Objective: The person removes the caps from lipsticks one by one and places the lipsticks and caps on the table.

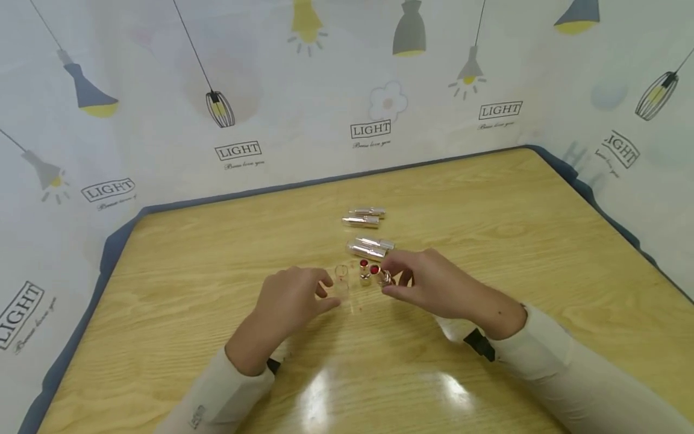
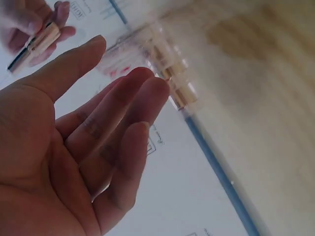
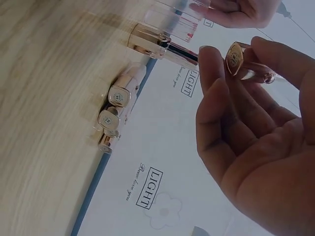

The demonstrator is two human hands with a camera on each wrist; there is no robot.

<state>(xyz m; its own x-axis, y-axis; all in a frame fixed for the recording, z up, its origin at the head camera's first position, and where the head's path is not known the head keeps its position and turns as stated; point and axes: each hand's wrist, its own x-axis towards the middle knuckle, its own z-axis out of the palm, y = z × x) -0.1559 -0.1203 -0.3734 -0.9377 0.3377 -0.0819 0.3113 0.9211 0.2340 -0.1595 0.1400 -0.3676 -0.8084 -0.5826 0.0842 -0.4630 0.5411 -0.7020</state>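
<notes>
My right hand [image 1: 434,282] pinches a gold lipstick tube [image 1: 385,278] between thumb and fingers, held tilted with its red tip facing up and left. In the right wrist view the flat labelled base of this lipstick [image 3: 235,59] shows at the fingertips. A second uncapped lipstick [image 1: 365,274], also red-tipped, stands upright on the table just left of it. My left hand [image 1: 293,300] is beside a clear plastic cap [image 1: 341,282] standing on the table, its fingers loosely bent. In the left wrist view nothing lies between the left fingers [image 2: 113,110].
Behind the hands lie several capped lipsticks in two pairs, a nearer pair [image 1: 368,248] and a farther pair [image 1: 362,221]. The wooden table [image 1: 217,259] ends at a dark blue edge [image 1: 282,187] against a printed wall covering.
</notes>
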